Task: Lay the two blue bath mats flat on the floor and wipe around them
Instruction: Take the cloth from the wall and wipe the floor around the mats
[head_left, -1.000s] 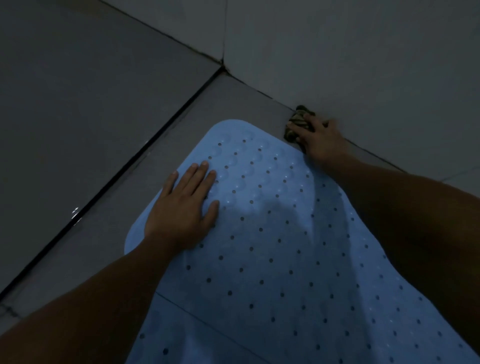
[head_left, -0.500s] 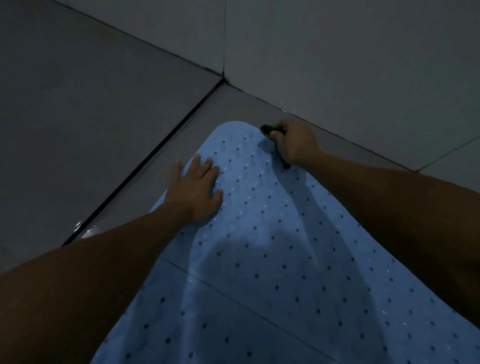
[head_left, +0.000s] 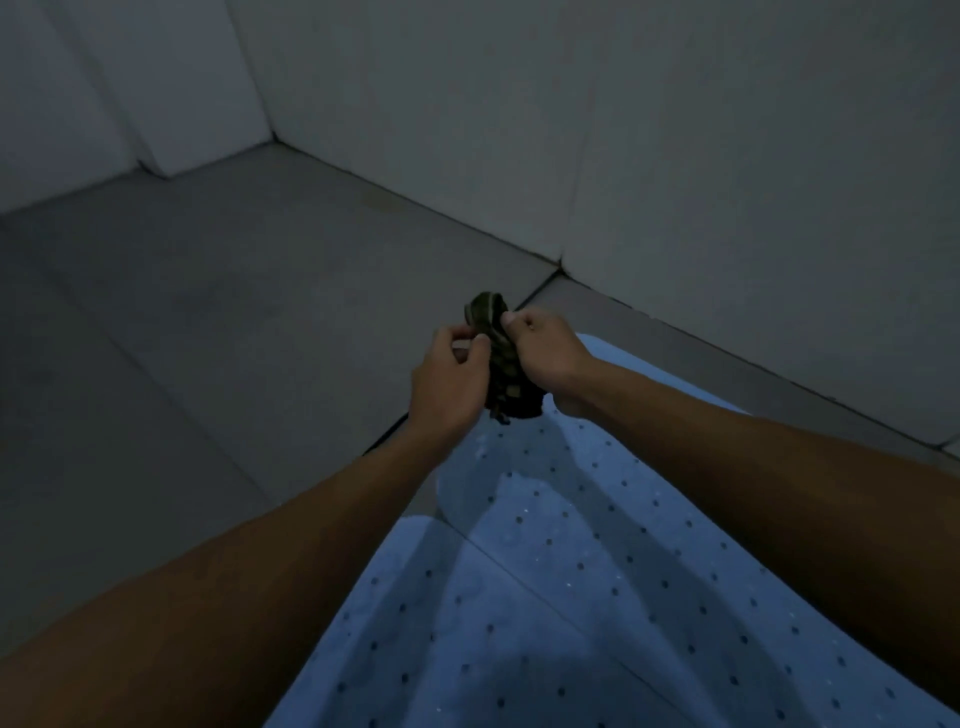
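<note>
Both hands are raised together above the far end of the mats, and between them hangs a dark, patterned cloth (head_left: 506, 364). The right hand (head_left: 545, 348) has its fingers curled round the upper part of the cloth, knuckles up, with a loop of the fabric sticking out above the fist. The left hand (head_left: 449, 376) meets it from the other side and pinches the cloth's edge between thumb and fingertips, so the two hands almost touch across the fabric. The lower end of the cloth dangles free below the hands; in this dim light I cannot tell whether it clears the mat or brushes it. Both bare forearms reach in from the lower corners of the view. Under them lies a blue mat (head_left: 597, 519) dotted with small dark holes, its rounded far end just below the hands and close to the foot of the wall (head_left: 727, 156). A second blue mat (head_left: 441, 649) lies nearer the person, and the seam where the two meet runs slantwise across the blue surface. Both lie flat on the grey tiled floor (head_left: 208, 338), which spreads out to the left as far as a corner of the room.
</note>
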